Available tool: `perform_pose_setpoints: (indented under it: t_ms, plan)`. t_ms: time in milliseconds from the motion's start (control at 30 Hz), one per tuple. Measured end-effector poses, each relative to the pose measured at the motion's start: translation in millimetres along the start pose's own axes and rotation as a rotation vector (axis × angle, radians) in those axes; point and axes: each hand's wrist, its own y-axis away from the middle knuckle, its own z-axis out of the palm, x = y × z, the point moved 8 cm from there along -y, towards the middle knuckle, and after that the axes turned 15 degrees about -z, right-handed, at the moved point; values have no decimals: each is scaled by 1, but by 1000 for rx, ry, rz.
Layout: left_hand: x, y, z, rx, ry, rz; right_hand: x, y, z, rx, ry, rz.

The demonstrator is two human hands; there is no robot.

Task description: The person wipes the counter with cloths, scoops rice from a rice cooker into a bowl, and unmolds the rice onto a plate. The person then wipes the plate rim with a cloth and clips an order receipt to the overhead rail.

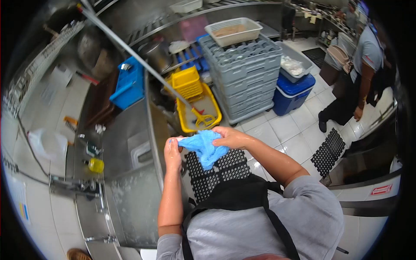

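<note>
A crumpled light blue cloth is stretched between my two hands, in front of my black apron. My left hand has its fingers closed on the cloth's left end. At the upper right of the cloth, my right hand grips it between thumb and fingers. The lower part of the cloth hangs loose above a black perforated floor mat. My forearms look wet.
A steel sink with taps lies to my left. Ahead are a yellow mop bucket with a pole, stacked grey dish racks and a blue cooler. At right a person stands near another black mat.
</note>
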Motion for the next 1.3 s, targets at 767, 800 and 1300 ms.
perform_pose_setpoints:
  t_ms: [767,800,1300]
  plan:
    - [-47,-195,514,-1112,181,-942,-37,267,-370,1399,-79,13]
    - [-40,-195,538,-1222,156,-935,-41,277,-379,1464,-82,-18]
    - [3,-108,862,-1795,1,-778,-116,453,-462,1846,-41,-222]
